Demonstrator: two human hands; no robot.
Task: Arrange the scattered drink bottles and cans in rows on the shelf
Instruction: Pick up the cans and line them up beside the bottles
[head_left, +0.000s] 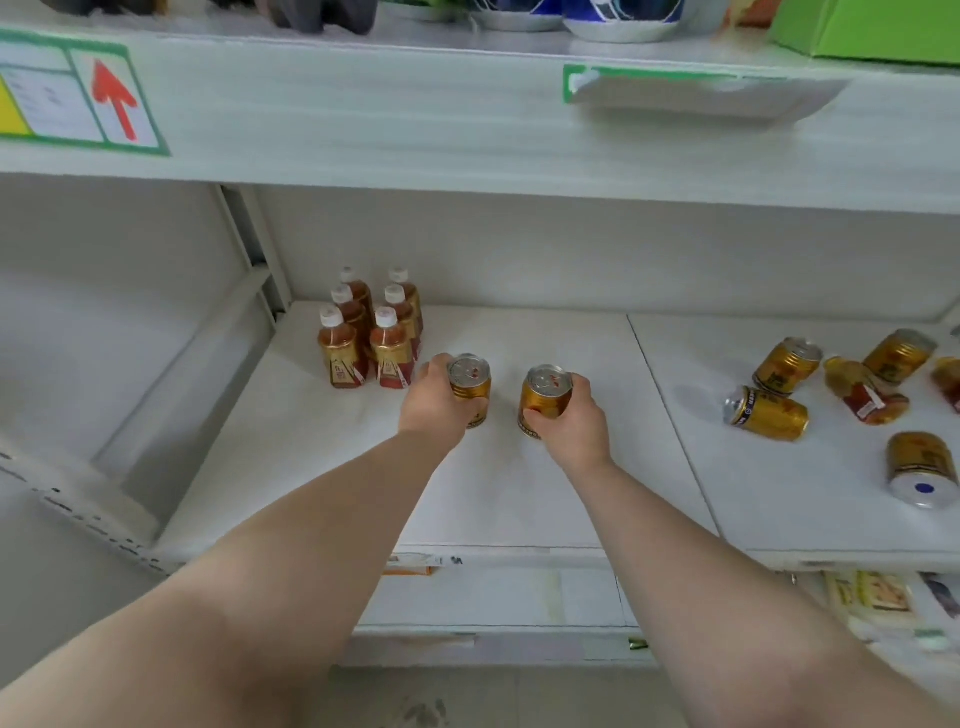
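Note:
Both my hands hold upright gold cans over the white shelf (519, 499). My left hand (436, 402) grips one gold can (470, 382) just right of the bottles. My right hand (571, 415) grips a second gold can (545, 392) a little further right. Several amber bottles (371, 332) with white caps stand in two neat rows at the back left. On the right shelf panel lie scattered gold cans (769, 413), (787, 364), (922, 467) and a toppled bottle (865, 392).
The upper shelf edge (467, 130) hangs low overhead, carrying a sign with a red arrow (114, 98) and a label holder (696, 96). A grey upright post (249, 244) bounds the left. Packaged goods (878, 597) sit on the shelf below.

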